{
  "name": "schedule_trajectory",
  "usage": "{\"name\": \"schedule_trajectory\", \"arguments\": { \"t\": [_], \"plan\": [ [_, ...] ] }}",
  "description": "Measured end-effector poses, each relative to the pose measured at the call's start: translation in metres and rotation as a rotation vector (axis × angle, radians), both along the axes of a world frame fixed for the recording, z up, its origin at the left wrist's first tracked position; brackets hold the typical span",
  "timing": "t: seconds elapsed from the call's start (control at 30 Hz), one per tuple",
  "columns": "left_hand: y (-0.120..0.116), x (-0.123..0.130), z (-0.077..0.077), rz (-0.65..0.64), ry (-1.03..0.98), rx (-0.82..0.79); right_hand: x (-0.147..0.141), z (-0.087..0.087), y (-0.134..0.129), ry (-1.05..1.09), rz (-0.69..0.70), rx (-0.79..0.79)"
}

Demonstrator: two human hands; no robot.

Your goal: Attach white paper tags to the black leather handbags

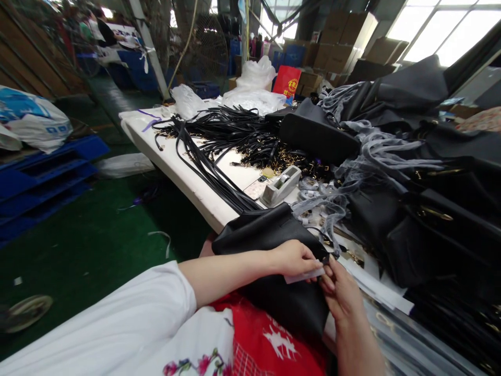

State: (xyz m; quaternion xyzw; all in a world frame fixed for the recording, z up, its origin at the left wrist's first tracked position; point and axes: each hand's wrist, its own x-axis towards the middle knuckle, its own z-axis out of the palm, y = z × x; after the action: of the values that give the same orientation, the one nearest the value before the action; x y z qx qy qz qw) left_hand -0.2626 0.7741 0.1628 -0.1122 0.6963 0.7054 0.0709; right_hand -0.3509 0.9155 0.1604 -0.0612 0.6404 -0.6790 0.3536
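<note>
A black leather-like bag (262, 230) lies across my lap against the table's edge. My left hand (295, 258) is over it, fingers closed on a small whitish slip (303, 277); I cannot tell if it is paper or plastic. Close beside it, my right hand (340, 287) pinches a small black tab (327, 258) at the bag's edge. The fingers of both hands nearly touch. Whether the tab is part of the bag is hidden. Clear wrapping strips (331, 209) trail on the table just beyond the bag.
Black straps with gold clasps (235, 130) cover much of the white table (188, 183). A tape dispenser (281, 186) and a phone (256, 187) lie beyond the bag. More black bags (442, 209) are heaped at right. Blue pallets (50, 172) stand at left.
</note>
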Motion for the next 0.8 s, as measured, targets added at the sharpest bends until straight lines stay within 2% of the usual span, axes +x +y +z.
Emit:
{"name": "schedule_trajectory", "arguments": {
  "t": [0.3,0.5,0.8],
  "plan": [
    [-0.008,-0.017,-0.006,-0.032,-0.023,0.011,0.001,-0.01,0.005,0.138,-0.067,0.052],
    [-0.015,-0.022,-0.003,0.008,0.012,-0.378,0.003,-0.01,0.006,0.196,-0.073,0.112],
    [-0.023,-0.028,-0.015,0.003,0.029,-0.298,0.007,-0.004,-0.002,0.155,0.066,0.282]
  ]
}}
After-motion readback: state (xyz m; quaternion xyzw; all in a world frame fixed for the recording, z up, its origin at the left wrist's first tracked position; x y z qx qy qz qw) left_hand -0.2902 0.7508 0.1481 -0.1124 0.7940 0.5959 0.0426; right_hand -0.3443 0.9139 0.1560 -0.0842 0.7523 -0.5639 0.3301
